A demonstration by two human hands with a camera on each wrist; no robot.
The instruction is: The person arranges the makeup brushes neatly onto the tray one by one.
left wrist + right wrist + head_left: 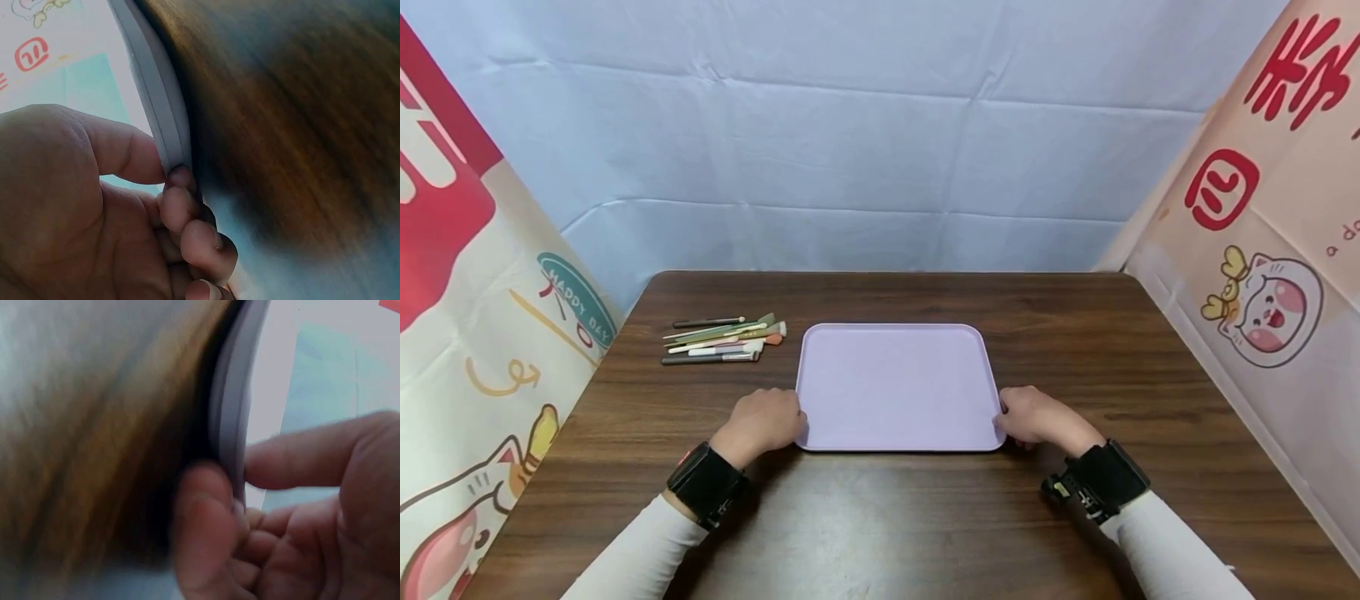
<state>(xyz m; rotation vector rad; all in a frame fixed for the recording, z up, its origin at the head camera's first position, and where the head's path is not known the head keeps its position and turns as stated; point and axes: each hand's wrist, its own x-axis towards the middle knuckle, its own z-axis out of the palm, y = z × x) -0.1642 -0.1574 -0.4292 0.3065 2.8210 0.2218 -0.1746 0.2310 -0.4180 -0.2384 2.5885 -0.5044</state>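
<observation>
A pale purple rectangular tray (895,387) lies in the middle of the brown table. My left hand (767,419) grips its left rim near the front corner. In the left wrist view the thumb is against the upper side of the rim (164,103), with curled fingers at its outer underside. On the opposite side my right hand (1036,415) holds the right rim near the other front corner. The right wrist view has the thumb touching that rim (232,406) and the fingers curled under it; the index finger is blurred.
Left of the tray lies a loose pile of makeup brushes (722,340), several with green, white or black handles. The wooden table (880,525) ends at a pale blue cloth backdrop (850,150). Printed cloths with cartoon cats hang at both sides.
</observation>
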